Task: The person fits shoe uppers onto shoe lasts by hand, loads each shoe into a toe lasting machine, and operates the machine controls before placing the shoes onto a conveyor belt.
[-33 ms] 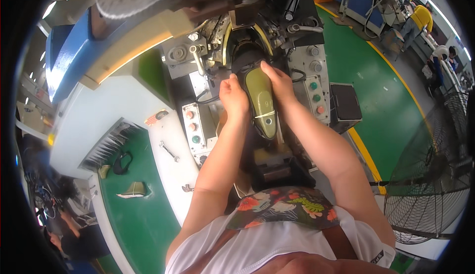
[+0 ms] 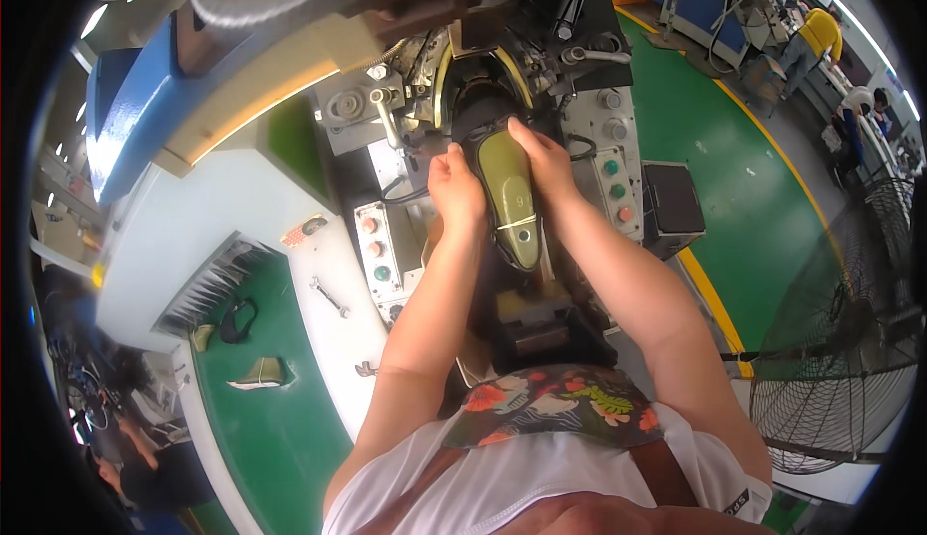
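Note:
A green shoe last (image 2: 507, 180) lies sole up in the middle, its toe toward the machine. The edge of a black shoe upper (image 2: 506, 251) shows around it, and a pale band crosses its heel end. My left hand (image 2: 456, 190) is closed at the left side of the toe half, thumb on top, fingertips hidden. On the other side my right hand (image 2: 546, 163) grips the upper's edge, thumb pointing forward along the last. Just beyond the toe is the machine's dark curved head (image 2: 483, 86).
Button panels (image 2: 375, 247) (image 2: 618, 183) flank my forearms. On the white ledge to the left lies a wrench (image 2: 329, 296). A green-topped surface (image 2: 280, 429) there bears another last (image 2: 263, 372) and a black piece (image 2: 238, 321). A caged fan (image 2: 821, 390) stands at right. People work farther off.

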`<control>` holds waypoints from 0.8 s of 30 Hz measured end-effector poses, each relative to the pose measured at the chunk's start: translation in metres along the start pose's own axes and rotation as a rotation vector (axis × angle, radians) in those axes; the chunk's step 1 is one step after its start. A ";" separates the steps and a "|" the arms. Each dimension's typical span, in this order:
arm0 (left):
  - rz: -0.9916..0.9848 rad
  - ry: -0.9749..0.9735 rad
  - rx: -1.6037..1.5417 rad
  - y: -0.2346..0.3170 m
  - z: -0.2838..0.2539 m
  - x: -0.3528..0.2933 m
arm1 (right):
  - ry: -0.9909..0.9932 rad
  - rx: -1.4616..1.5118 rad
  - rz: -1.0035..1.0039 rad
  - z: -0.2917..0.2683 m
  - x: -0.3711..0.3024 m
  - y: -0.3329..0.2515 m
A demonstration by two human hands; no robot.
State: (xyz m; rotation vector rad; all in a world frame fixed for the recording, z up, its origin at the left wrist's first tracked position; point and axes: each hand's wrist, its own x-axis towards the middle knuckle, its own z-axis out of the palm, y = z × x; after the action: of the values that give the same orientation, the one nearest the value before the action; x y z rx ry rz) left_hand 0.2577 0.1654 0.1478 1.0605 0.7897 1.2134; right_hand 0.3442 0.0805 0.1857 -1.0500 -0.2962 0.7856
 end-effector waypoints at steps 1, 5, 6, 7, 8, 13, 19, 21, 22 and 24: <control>-0.006 -0.008 -0.006 -0.003 -0.002 0.003 | 0.035 -0.022 -0.026 0.002 0.001 0.002; -0.087 -0.034 -0.034 -0.006 -0.007 0.011 | 0.036 -0.030 -0.022 0.009 -0.004 -0.001; -0.117 -0.031 -0.044 -0.001 -0.005 0.010 | 0.048 -0.023 0.013 0.011 -0.005 -0.004; -0.163 -0.034 -0.081 0.003 -0.004 0.009 | 0.059 -0.016 0.049 0.012 -0.007 -0.007; -0.168 -0.037 -0.084 0.010 -0.003 0.007 | 0.065 -0.020 0.048 0.013 -0.008 -0.008; -0.267 -0.041 -0.168 0.030 0.003 0.003 | 0.022 0.048 0.173 0.010 -0.002 0.003; -0.273 -0.060 -0.153 0.032 -0.001 0.011 | 0.033 0.081 0.140 0.017 -0.002 -0.003; -0.294 -0.041 -0.153 0.037 0.001 0.009 | 0.048 0.073 0.130 0.018 -0.001 -0.001; -0.310 -0.020 -0.153 0.040 0.002 0.009 | 0.058 0.065 0.120 0.019 -0.001 -0.002; -0.297 -0.033 -0.138 0.038 -0.001 0.010 | 0.067 0.072 0.127 0.021 -0.002 0.000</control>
State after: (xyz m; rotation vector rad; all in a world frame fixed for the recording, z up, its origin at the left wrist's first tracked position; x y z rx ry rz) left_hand 0.2458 0.1762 0.1834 0.8160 0.7948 0.9799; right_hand 0.3311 0.0928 0.1962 -1.0322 -0.1444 0.8667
